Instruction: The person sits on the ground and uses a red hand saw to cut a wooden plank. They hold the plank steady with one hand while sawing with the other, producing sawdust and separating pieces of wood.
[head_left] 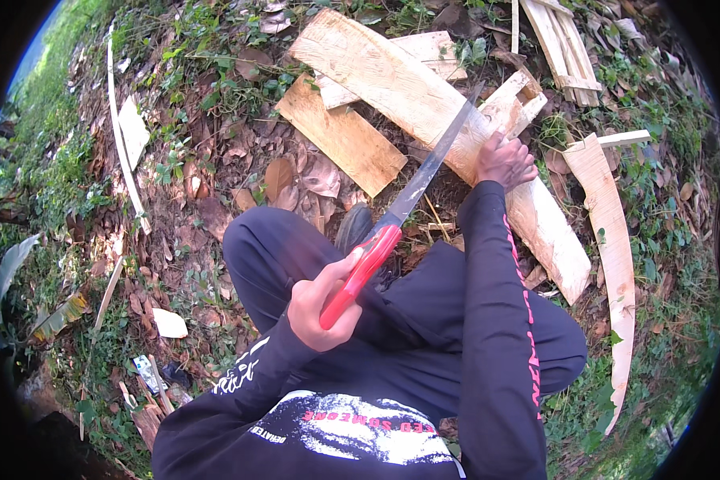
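My left hand (324, 308) is wrapped round the red handle of a hand saw (410, 194). Its long, dark, tapering blade slants up and away to the right, with the tip over a long pale plank (392, 76); the teeth are too fine to make out. My right hand (504, 164) is closed at the plank's far edge, fingers curled, pressing on the wood. The plank runs from the far middle down to the right, beside my right knee. Under my right hand's far side, a short notched wood piece (520, 94) partly shows.
A shorter brown board (344, 134) and another pale board (436, 52) lie by the plank. At right is a long curved offcut (608, 216); a slatted wooden piece (564, 48) lies far right. Thin strips (120, 120) lie left on leafy ground. My crossed legs (288, 248) are close below.
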Available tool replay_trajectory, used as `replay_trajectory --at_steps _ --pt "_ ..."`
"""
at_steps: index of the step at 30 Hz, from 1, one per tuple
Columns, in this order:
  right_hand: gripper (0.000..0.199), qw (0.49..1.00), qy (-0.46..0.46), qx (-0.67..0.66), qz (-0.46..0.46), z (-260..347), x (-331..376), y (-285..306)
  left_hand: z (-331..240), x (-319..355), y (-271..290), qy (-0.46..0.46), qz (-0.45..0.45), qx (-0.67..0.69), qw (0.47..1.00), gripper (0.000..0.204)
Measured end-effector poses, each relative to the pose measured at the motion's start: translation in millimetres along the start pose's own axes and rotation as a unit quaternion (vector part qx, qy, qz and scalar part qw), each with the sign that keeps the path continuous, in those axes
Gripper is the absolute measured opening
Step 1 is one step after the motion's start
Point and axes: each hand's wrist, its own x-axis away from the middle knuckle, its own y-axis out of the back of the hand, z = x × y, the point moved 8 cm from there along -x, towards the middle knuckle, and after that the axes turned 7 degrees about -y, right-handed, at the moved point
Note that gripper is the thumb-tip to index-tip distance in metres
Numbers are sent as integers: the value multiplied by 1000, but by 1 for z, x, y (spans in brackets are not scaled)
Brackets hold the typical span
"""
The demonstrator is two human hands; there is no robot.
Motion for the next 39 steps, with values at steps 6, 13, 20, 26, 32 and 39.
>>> replay_trajectory --at_steps 6,13,20,26,32,39 --pt "57 999 -21 -16 27 6 9 19 3 -64 -38 -27 -33 12 999 54" --pt "55 1000 -28 -4 11 -13 3 9 -9 11 -11 34 -20 -3 999 62" --pt "55 998 -25 -61 -24 1 16 49 -4 -104 -51 -86 -62 -16 994 49" --pt "57 999 -42 -15 -14 -33 21 58 -112 -31 1 -89 -37 -19 995 48" --pt "70 992 60 -110 -10 -27 56 90 -125 132 176 -32 -293 193 936 20" --pt "63 967 203 -136 79 -42 64 109 -87 148 213 -149 -392 260 870 26"
